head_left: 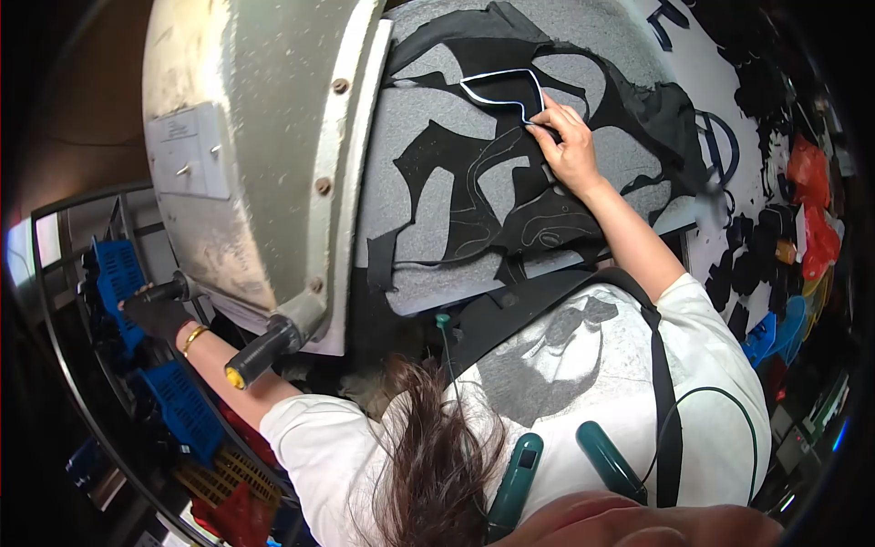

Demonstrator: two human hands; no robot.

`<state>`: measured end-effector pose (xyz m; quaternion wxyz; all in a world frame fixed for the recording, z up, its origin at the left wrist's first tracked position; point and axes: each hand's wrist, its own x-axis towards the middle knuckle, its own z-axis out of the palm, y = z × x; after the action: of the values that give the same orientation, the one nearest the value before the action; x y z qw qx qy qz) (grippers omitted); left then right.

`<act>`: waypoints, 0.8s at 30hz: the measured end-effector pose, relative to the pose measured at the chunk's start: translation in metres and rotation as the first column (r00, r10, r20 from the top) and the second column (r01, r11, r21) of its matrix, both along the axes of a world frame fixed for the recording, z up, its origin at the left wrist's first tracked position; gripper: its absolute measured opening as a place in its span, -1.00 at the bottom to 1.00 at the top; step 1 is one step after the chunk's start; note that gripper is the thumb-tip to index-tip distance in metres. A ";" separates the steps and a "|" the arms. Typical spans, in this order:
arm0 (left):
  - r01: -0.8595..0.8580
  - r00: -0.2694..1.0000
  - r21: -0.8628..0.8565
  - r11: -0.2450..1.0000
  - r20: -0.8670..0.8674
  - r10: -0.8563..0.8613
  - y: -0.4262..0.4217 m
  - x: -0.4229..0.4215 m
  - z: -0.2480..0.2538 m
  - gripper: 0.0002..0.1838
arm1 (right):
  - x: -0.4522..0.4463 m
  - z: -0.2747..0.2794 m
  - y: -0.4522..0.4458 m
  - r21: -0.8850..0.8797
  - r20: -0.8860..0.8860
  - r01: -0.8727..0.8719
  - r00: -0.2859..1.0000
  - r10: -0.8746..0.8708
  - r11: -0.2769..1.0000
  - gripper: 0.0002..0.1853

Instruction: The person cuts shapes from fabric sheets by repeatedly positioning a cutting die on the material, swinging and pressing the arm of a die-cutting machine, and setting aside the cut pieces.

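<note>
1. Currently, the right hand (570,150) pinches the near right corner of a thin metal frame (499,74), its grip closed on the rim between thumb and fingers.
2. That frame sits over the upper part of some black cloth (556,219), and dark material shows through its open middle.
3. The cloth spreads across a speckled grey board (392,128), which shows through many large holes; pale lines mark the cloth on the side nearer the person.
4. At far left, the left hand (159,314) wears a dark glove; that edge is dim, but its grip looks closed round a black handle (169,290). A gold bracelet (191,340) circles the wrist.
5. Just left of the cloth looms a big metal machine (283,137), with a yellow-tipped handle (264,356) sticking out from its near end.
6. Blue baskets (182,406) stand at left; red bags (807,169) lie at far right, near black scraps (747,242).
</note>
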<state>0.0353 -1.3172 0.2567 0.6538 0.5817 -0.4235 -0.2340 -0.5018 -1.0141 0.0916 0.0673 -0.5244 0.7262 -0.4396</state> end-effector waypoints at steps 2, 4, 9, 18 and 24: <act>-0.059 0.998 -0.013 0.998 0.009 0.059 0.041 -0.038 0.009 -0.60 | 0.000 0.000 0.002 -0.012 -0.021 -0.007 1.000 0.007 1.000 -0.86; -0.073 0.997 0.007 0.997 0.025 0.073 0.066 -0.041 0.011 -0.57 | 0.002 -0.004 0.003 -0.033 -0.058 -0.011 0.998 0.009 0.999 -0.86; -0.034 0.980 -0.004 0.999 -0.196 0.033 0.130 -0.088 0.005 -0.59 | -0.005 -0.006 0.001 -0.020 0.059 -0.106 0.992 0.107 0.994 -0.59; 0.487 0.861 -0.404 0.774 0.073 -0.504 0.204 -0.132 -0.044 -0.72 | -0.016 -0.030 0.012 -0.155 0.672 0.226 0.738 -0.065 0.962 -0.84; 0.301 0.950 -0.159 0.940 0.136 -0.281 0.243 -0.192 -0.004 -0.63 | -0.005 -0.026 0.006 -0.154 0.652 0.229 0.755 -0.075 0.961 -0.86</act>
<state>-0.1571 -1.0743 0.2523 0.6368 0.4639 -0.5598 -0.2568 -0.5069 -1.0081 0.0653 0.2148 -0.2860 0.6455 -0.6748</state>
